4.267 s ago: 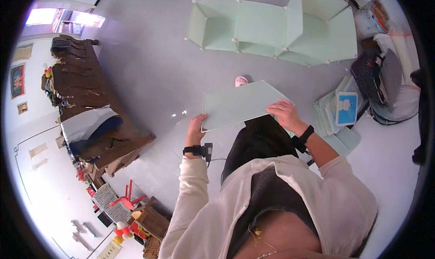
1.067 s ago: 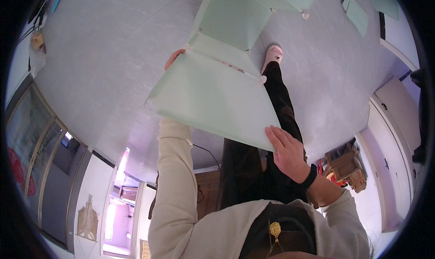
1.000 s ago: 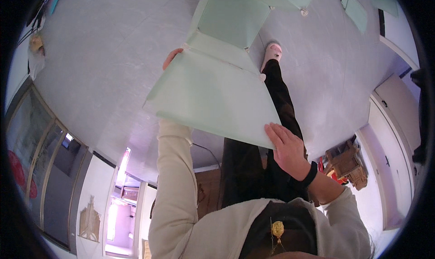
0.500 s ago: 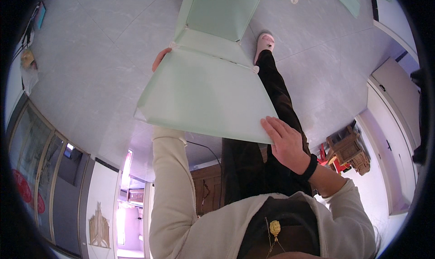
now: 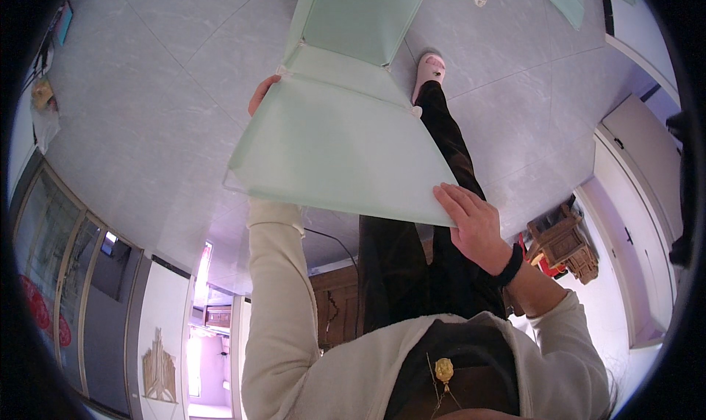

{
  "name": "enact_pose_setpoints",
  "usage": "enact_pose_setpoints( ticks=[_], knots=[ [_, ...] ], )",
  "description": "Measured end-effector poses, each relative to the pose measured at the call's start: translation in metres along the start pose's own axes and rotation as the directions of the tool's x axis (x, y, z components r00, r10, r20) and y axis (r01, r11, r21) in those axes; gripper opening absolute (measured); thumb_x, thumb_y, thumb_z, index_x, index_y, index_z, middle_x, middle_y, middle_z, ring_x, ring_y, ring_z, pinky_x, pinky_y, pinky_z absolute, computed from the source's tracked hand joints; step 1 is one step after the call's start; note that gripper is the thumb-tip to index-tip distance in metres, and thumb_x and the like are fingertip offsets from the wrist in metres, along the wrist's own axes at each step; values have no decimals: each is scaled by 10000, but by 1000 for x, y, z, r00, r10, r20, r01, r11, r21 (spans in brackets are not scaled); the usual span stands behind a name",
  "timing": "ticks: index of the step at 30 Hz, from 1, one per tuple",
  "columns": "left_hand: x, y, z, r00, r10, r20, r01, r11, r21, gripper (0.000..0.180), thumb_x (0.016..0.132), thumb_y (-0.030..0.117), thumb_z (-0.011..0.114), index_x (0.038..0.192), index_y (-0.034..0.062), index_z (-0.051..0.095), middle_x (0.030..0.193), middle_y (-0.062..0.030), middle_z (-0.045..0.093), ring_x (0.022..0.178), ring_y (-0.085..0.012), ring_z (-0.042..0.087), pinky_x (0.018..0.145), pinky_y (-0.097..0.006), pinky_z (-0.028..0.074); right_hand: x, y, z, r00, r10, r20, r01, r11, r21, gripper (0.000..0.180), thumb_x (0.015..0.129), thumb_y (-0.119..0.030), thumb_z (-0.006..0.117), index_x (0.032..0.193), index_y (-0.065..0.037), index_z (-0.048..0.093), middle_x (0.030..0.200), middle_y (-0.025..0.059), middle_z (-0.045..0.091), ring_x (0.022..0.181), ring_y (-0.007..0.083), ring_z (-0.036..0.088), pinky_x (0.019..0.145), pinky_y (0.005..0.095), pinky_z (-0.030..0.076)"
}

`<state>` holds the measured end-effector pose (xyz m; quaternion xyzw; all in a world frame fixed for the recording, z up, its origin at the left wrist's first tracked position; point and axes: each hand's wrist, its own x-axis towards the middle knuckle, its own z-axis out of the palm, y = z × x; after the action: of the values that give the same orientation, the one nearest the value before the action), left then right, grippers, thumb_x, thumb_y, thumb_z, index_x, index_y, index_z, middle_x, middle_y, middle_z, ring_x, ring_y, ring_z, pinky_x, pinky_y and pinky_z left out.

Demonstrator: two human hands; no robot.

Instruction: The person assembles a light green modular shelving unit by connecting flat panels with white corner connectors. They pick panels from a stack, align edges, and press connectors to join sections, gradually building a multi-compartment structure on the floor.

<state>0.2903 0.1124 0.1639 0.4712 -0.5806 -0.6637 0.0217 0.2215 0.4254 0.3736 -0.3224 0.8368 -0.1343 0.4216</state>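
A translucent pale-green plastic panel (image 5: 338, 151) tilts in front of me, its far edge meeting the panels of a cube-shaped frame (image 5: 360, 19). My left hand (image 5: 262, 95) grips the far left corner of the panel, beside a white corner connector (image 5: 284, 72); most of that hand is hidden behind the sheet. At the near right corner, my right hand (image 5: 474, 221) has its fingers over the edge and holds it, the thumb out of sight. Another white connector (image 5: 417, 112) sits at the panel's far right corner.
Loose green panels (image 5: 565, 2) lie on the grey tiled floor (image 5: 184, 89) at the far right. My foot in a pink slipper (image 5: 431, 68) stands right of the frame. Wooden furniture (image 5: 565, 243) is at the right, and a glass sliding door (image 5: 70, 273) at the left.
The panel's near edge has shifted slightly right and away from me, my right hand moving with it. My left hand stays at the far left corner.
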Motion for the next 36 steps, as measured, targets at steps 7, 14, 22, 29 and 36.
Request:
enact_pose_setpoints(
  ticks=[7, 14, 22, 29, 36],
  knots=[
    [36, -38, -10, 999, -42, -20, 43, 998, 43, 297, 807, 47, 572, 1097, -13, 595, 916, -87, 616, 809, -165, 591, 731, -279, 483, 1, 11, 9, 1000, 13, -18, -12, 998, 68, 624, 637, 30, 637, 1234, -81, 492, 1179, 110, 559, 1079, 283, 555, 841, 354, 504],
    [-5, 49, -32, 957, -160, -243, -7, 822, -569, 445, 904, 254, 486, 1224, -55, 494, 1168, -208, 568, 1077, -222, 559, 933, -339, 433, 0, 10, 10, 997, 21, -77, -16, 998, 65, 602, 617, 52, 615, 1196, -82, 524, 1156, 95, 580, 1034, 280, 580, 809, 360, 515],
    [-96, 168, 6, 973, 192, -130, -152, 951, 270, 260, 949, 187, 486, 1077, -9, 598, 838, -69, 615, 724, -105, 568, 659, -213, 434, -1, 6, 4, 987, 11, -162, 5, 995, 100, 527, 667, 71, 565, 1167, -95, 554, 1100, 96, 611, 976, 295, 602, 765, 372, 522],
    [-84, 173, 16, 924, 230, -305, -163, 960, 229, 178, 933, 144, 526, 986, 12, 633, 720, 38, 516, 594, -24, 409, 544, -180, 344, -1, 8, 9, 996, -5, -91, 11, 998, 62, 539, 665, 1, 625, 1186, -78, 515, 1152, 105, 579, 1026, 276, 583, 794, 354, 521],
    [-81, 170, 12, 931, 276, -239, -186, 921, 342, 176, 935, 137, 511, 983, 3, 617, 845, -17, 605, 715, -71, 499, 651, -205, 420, -1, 11, 14, 993, -22, -115, 33, 995, 92, 534, 663, 2, 609, 1183, -64, 510, 1156, 107, 579, 1024, 281, 582, 800, 364, 513]
  ],
)
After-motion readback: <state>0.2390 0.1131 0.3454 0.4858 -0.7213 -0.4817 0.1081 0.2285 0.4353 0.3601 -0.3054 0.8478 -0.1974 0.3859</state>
